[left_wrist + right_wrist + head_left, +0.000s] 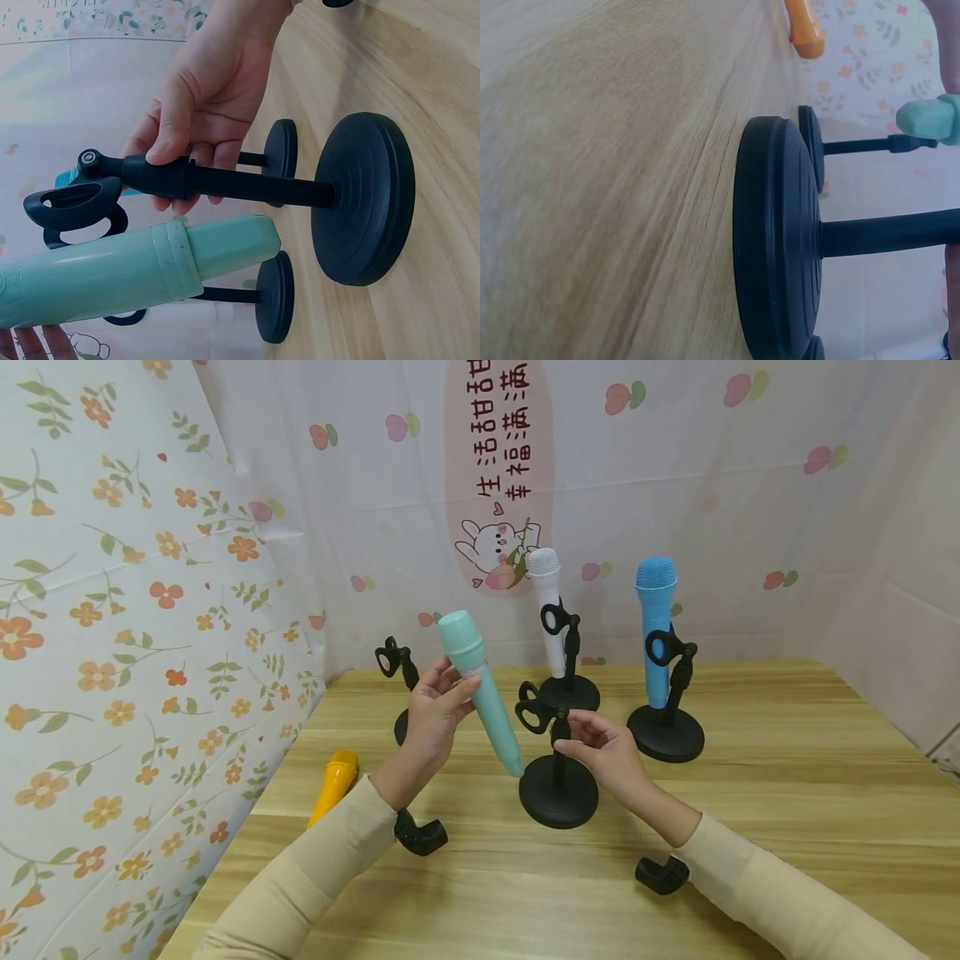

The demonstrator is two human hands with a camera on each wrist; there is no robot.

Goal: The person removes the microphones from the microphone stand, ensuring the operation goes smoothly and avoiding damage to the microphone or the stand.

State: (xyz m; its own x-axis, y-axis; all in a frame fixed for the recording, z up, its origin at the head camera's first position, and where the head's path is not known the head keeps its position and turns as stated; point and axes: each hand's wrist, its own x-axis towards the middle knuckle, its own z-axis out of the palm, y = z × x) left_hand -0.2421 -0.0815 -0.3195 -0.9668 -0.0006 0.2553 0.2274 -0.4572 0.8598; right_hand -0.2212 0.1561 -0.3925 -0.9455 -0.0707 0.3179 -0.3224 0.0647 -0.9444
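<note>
My left hand (pixel 437 706) grips a mint-green microphone (pixel 491 706) near its head and holds it tilted above the table, its lower end slanting down to the right. Just right of it stands a black microphone stand (pixel 558 793) with a round base and a ring-shaped clip (pixel 532 710) at the top. My right hand (pixel 603 750) pinches the collar of this stand between thumb and fingers. In the left wrist view the mint-green microphone (pixel 127 274) passes close by the clip (pixel 75 210), which has nothing in it.
Behind, a white microphone (pixel 551 627) and a blue microphone (pixel 656 635) sit in their own stands. Another black stand (pixel 401 727) is partly hidden by my left hand. A yellow microphone (pixel 335 783) lies at the left. Black curved pieces (pixel 663 875) appear by both forearms.
</note>
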